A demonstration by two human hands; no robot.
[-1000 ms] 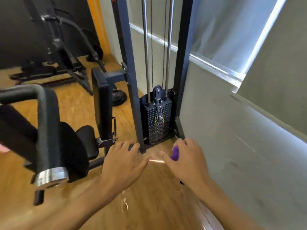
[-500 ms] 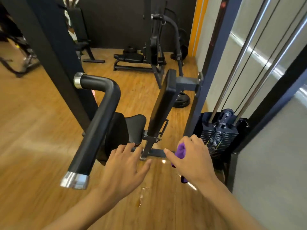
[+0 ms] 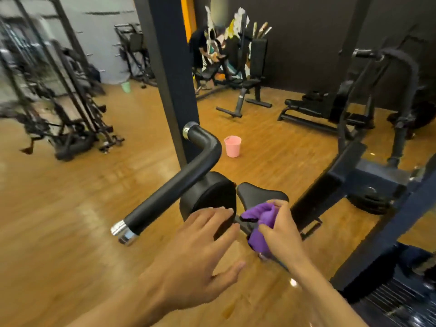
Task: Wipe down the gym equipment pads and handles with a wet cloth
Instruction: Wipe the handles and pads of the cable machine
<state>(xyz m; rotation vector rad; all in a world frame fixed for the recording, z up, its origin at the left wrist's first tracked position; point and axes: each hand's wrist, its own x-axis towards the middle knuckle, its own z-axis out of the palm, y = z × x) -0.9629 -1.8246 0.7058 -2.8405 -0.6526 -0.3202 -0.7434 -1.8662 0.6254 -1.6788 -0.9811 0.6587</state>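
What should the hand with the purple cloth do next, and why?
Probably press the purple cloth down onto the black seat pad and rub. The right hand holds it bunched just above that pad, and the open left hand hovers by the round pad.

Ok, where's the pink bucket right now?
In the head view the pink bucket stands on the wooden floor just right of the dark upright post, beyond the bent black handle and well ahead of both hands.
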